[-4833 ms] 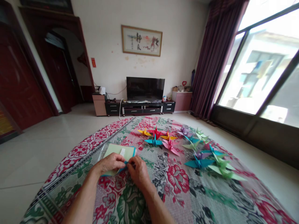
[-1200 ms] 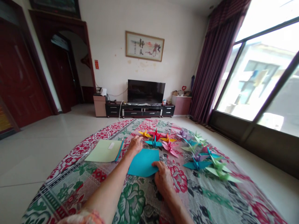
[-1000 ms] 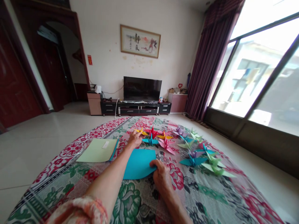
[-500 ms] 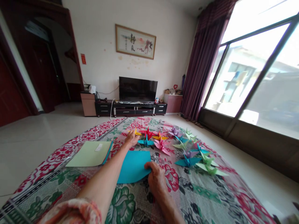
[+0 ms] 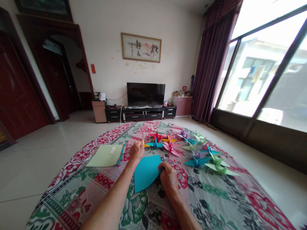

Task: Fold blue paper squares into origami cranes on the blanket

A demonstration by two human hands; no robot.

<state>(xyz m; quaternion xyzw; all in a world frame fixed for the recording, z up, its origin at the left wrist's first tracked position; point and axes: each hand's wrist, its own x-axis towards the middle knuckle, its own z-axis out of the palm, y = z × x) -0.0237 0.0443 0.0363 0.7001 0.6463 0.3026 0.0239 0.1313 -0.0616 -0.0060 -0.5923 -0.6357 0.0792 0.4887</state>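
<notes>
Blue sheet (image 5: 146, 172) is lying between the two hands, over the cloth-covered surface (image 5: 222, 207), its right side bending where it is being gripped; whether its left side is touching the cloth, I cannot tell. The right hand (image 5: 168, 176) is clamping that right edge between thumb and fingers. The left hand (image 5: 137, 151) is standing apart from it, beyond the sheet's far left corner, and is pinching a yellow crane (image 5: 145, 144), mostly hiding it, just left of a small blue crane (image 5: 155, 144).

By my judgement, the step in hand is handling the yellow crane while the right hand is keeping hold of the sheet. Moving either is probably calling for a light pinch, so that the folded wings and the flat paper are not creasing, and for keeping the left hand clear of the red crane (image 5: 157, 136) and the pink crane (image 5: 170, 147).

To the left, a pale green stack of paper (image 5: 102, 156) is carrying a white label (image 5: 112, 150), whose print is not showing legibly. On the wall, a framed picture (image 5: 141, 48) is bearing brush characters, the largest seemingly reading "静"; a red slip (image 5: 93, 68) is showing nothing readable.
</notes>
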